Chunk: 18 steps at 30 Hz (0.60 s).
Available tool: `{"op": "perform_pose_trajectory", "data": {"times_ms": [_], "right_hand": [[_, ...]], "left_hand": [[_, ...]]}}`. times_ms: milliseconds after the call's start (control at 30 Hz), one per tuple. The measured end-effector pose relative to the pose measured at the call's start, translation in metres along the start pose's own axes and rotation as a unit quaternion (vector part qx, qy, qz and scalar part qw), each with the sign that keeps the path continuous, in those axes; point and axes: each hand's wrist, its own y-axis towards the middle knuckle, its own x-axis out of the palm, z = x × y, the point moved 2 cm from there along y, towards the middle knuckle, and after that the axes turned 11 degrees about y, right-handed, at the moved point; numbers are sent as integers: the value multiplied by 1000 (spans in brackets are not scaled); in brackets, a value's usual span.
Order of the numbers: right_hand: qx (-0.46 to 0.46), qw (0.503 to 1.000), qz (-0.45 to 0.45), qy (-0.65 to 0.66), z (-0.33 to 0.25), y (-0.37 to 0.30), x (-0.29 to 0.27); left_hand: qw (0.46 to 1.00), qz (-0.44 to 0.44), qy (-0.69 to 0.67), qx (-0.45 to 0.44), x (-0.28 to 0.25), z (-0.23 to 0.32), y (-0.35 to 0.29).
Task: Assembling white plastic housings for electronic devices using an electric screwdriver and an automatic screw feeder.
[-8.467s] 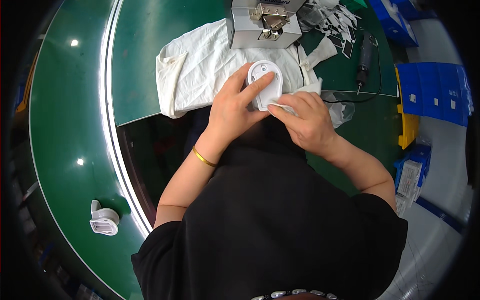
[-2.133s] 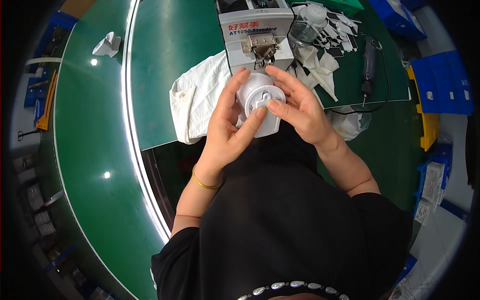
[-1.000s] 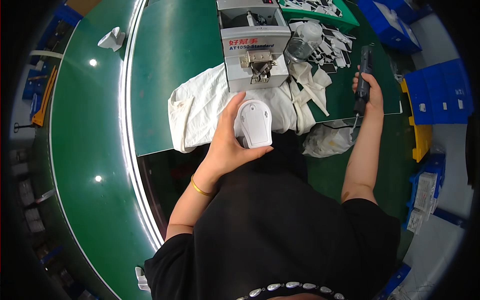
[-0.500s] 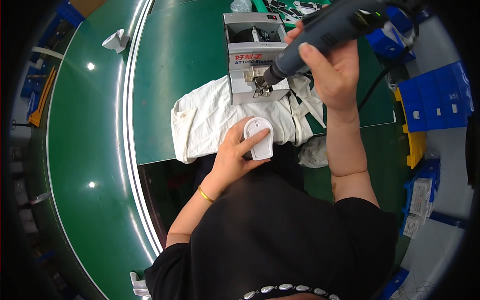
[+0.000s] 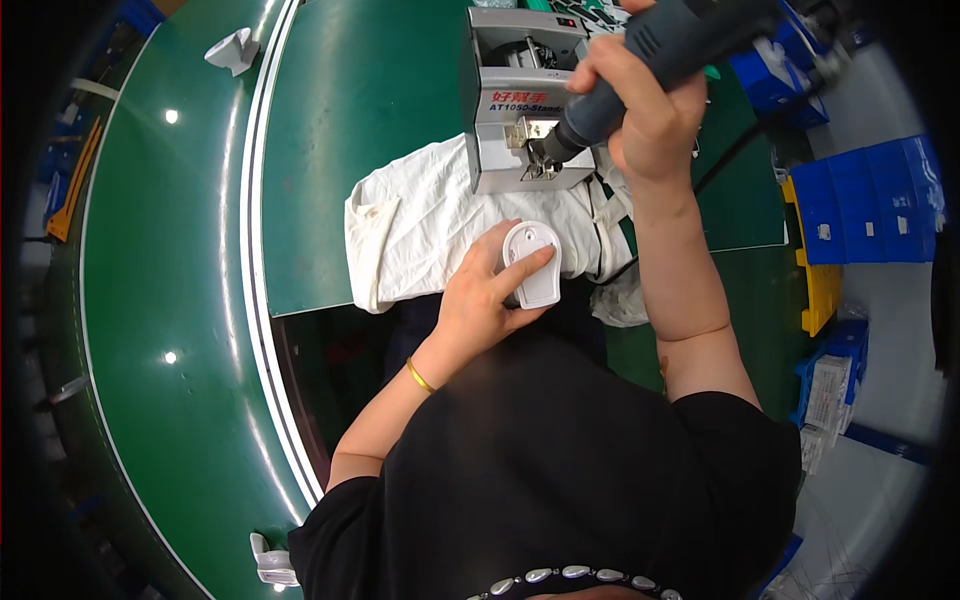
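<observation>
In my right hand (image 5: 655, 130) is a dark grey electric screwdriver (image 5: 598, 112), fingers wrapped round its body. Its tip reaches into the metal pick-up slot on the front of a grey screw feeder (image 5: 498, 160). Closer to my body, my left hand (image 5: 474, 300) grips a small white plastic housing (image 5: 541, 288), rounded at one end. The recessed side of the housing faces up, with the index finger lying across it. A creased white cloth (image 5: 420, 225) lies partly under the feeder and beyond my left hand. The screwdriver's bit is hard to make out against the slot.
A similar white part (image 5: 232, 52) stands on the green belt (image 5: 160, 270) at the left, and another white part (image 5: 272, 562) sits lower down. Blue bins (image 5: 870, 200) line the right side. The screwdriver's black cable (image 5: 755, 130) trails right. A clear plastic bag (image 5: 620, 303) hangs near my lap.
My right hand has turned on the screwdriver, its fingers now over the top, while the tip stays at the feeder slot. The view has shifted slightly; the left hand keeps its hold.
</observation>
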Motion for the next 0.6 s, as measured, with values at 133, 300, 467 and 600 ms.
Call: {"op": "perform_pose_trajectory", "data": {"times_ms": [133,300,467,600], "right_hand": [[-1,994,-31,109,-11,-20,6],[11,999,-39,21,-32,-55,23],[26,997,-66,-31,-30,-63,28],[37,996,-75,-39,-26,-63,27]], "left_hand": [[1000,12,-9,-14,1,0,1],[1000,-1,-9,-19,1,-3,-2],[1000,4,-12,-18,0,-2,-2],[1000,3,-13,-18,1,-2,-2]]}}
